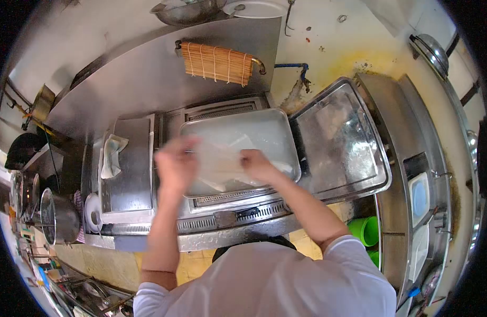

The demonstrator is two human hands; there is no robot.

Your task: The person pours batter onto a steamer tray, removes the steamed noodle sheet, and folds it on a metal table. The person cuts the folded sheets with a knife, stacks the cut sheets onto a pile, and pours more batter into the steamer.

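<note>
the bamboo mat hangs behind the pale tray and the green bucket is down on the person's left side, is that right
Not quite: the head view shows the green bucket down on the person's right side. The bamboo mat does hang behind the pale tray.

Left arm (167,227) points to twelve, its hand (177,161) blurred, finger pose unclear. Right arm (312,211) slants from five toward ten, elbow bent, its hand (258,166) curled inward. The hands are apart, left at nine o'clock from right.
</note>
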